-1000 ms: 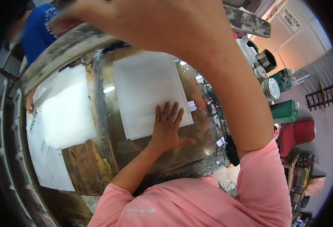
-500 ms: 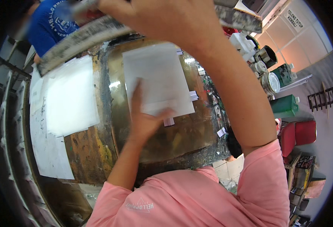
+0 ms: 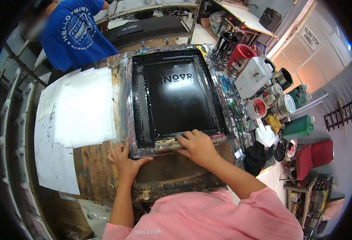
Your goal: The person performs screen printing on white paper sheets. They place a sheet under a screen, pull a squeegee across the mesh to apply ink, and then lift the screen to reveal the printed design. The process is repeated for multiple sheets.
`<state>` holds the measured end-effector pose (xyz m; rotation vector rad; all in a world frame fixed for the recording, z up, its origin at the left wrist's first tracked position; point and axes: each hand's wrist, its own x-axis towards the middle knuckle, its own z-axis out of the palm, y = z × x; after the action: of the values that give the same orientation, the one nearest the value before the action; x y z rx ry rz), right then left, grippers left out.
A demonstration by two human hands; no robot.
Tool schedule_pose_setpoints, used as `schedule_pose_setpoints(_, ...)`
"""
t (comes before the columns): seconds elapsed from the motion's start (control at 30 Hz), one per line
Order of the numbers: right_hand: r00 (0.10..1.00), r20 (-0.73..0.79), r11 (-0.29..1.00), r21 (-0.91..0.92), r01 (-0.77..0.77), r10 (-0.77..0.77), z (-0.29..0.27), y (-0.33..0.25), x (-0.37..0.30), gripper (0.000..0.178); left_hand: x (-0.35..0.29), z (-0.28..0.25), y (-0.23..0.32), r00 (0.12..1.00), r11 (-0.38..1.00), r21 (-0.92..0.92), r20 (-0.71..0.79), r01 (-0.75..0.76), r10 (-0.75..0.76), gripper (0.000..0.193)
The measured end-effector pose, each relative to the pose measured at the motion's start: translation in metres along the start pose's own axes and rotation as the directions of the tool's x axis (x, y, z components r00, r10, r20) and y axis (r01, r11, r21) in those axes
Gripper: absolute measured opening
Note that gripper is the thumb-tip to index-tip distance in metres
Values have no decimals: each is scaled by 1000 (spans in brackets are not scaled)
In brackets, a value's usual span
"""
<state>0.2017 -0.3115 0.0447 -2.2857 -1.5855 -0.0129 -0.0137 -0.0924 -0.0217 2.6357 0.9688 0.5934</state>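
A black-inked screen printing frame [image 3: 219, 106] lies flat on the worn work table [image 3: 94, 166]. Dark lettering shows toward the far end of its glossy mesh [image 3: 176, 108]. My right hand [image 3: 200, 149] grips the paint-stained near bar of the frame, fingers curled over it and thumb on the near side. At the near left corner, my left hand [image 3: 126, 163] touches the frame with thumb and fingers spread apart. Whatever lies under the frame is hidden. Left of it is a stack of white sheets [image 3: 84, 108] on a larger marked sheet [image 3: 56, 168].
Along the right stand a white jug [image 3: 253, 77], a red tub [image 3: 241, 58], a green container [image 3: 299, 127] and other cans. A black cloth [image 3: 255, 158] lies near the right edge. A person in a blue shirt [image 3: 78, 34] is at far left. Metal racks [image 3: 10, 132] line the left.
The raised frame has come down over the white sheet and its small tabs, now hidden. My right hand has come down with it toward me; my left hand has moved off the sheet to the corner.
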Motion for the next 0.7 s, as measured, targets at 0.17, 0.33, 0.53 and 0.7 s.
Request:
schedule_pose_setpoints(0.17,988,-144,999,-8,53,-54,27,47,56,52,1,2,-4,996,998,-36,79,48,-46,122)
schedule_pose_setpoints(0.33,972,-218,993,-99,72,-92,56,117,172,41,-1,-3,-6,998,1000,24,64,-8,7,123)
schedule_pose_setpoints(0.53,997,28,992,-98,81,-78,18,177,296,50,-1,-6,-2,994,993,-106,96,58,-48,137)
schedule_pose_setpoints(0.7,994,-35,985,-141,94,-100,22,189,325,52,-15,26,9,973,754,-656,-165,17,-165,141)
